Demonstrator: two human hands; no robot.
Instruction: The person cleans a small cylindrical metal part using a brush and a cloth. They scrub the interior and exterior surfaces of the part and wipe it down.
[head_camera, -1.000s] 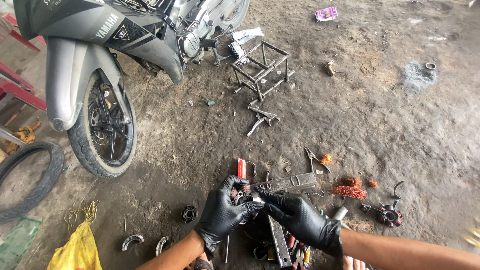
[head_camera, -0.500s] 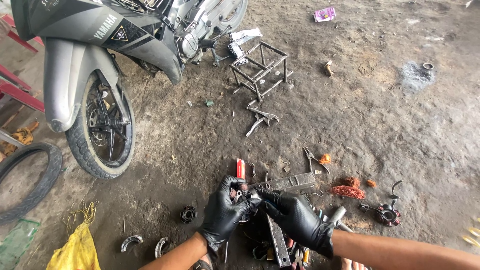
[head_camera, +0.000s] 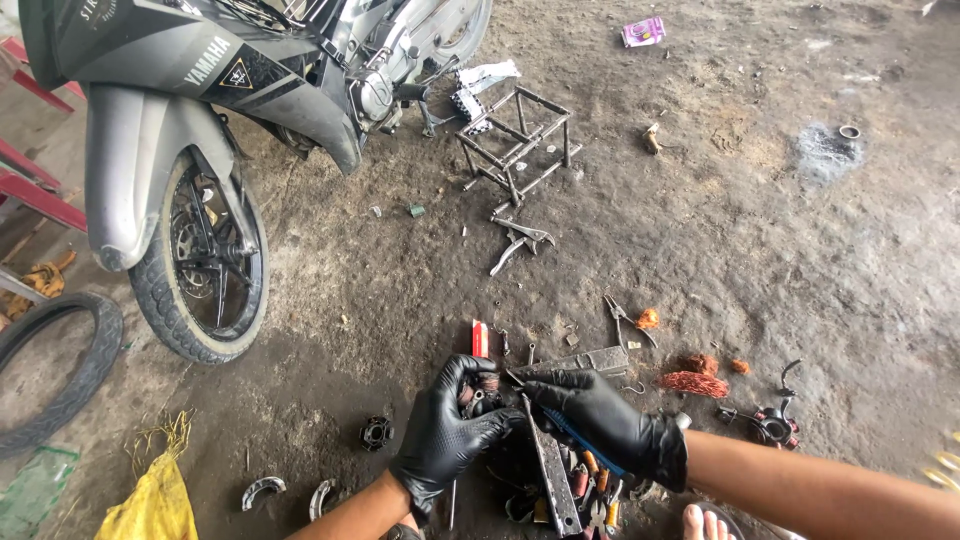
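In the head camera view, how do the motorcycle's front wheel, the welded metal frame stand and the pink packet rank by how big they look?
1. Front wheel, largest.
2. Metal frame stand.
3. Pink packet, smallest.
The packet lies farthest from the camera, so it looks smaller than it is.

1. Left hand (head_camera: 447, 440) and right hand (head_camera: 600, 420): black rubbery gloves, smooth, slight sheen.
2. Small part (head_camera: 483, 390) held between the hands: dull metal, with coppery windings.
3. Floor (head_camera: 700, 220): rough, matt concrete, dusty and oil-stained.
4. Motorcycle (head_camera: 200, 70): grey plastic panels, satin to glossy; front tyre (head_camera: 160, 300) matt black rubber.
5. Frame (head_camera: 515, 145): bare metal bars, dull and rusty.
6. Wire tangle (head_camera: 693, 382): copper, bright orange-red.
7. Bag (head_camera: 150, 505): yellow plastic, crumpled.
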